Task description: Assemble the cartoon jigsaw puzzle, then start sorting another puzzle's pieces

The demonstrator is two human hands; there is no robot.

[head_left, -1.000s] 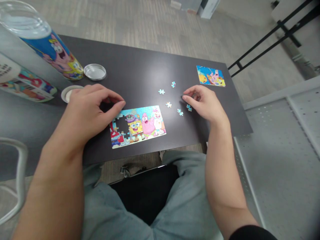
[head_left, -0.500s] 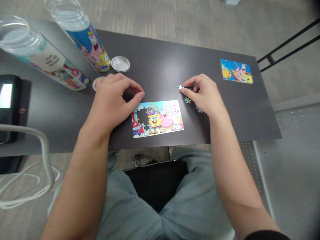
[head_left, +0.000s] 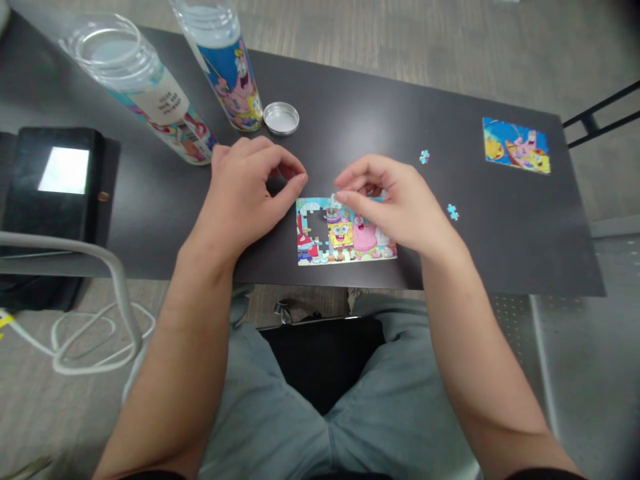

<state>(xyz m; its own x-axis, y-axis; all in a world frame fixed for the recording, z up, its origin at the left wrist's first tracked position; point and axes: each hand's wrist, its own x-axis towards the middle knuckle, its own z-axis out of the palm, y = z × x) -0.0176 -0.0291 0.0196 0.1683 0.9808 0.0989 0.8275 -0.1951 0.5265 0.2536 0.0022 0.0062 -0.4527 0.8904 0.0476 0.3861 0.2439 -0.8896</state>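
A small cartoon jigsaw puzzle (head_left: pixel 345 233) lies near the front edge of the dark table (head_left: pixel 350 120), with a gap in its upper left part. My right hand (head_left: pixel 395 203) hovers over the puzzle's top edge and pinches a small puzzle piece (head_left: pixel 334 198) between thumb and fingers, close to the gap. My left hand (head_left: pixel 250 187) rests on the table just left of the puzzle, fingers curled, thumb tip touching its top left corner; I see nothing in it. Two loose pieces (head_left: pixel 424 157) (head_left: pixel 453 212) lie to the right.
Two clear tubes with cartoon labels (head_left: pixel 150 93) (head_left: pixel 230 60) lie at the back left beside a round metal lid (head_left: pixel 281 118). A small finished puzzle picture (head_left: pixel 516 145) sits at the far right. A black device with a lit screen (head_left: pixel 60 173) is at left.
My right hand picked up a loose piece and carried it left to the puzzle's top edge. The view has swung left; my left hand stays beside the puzzle.
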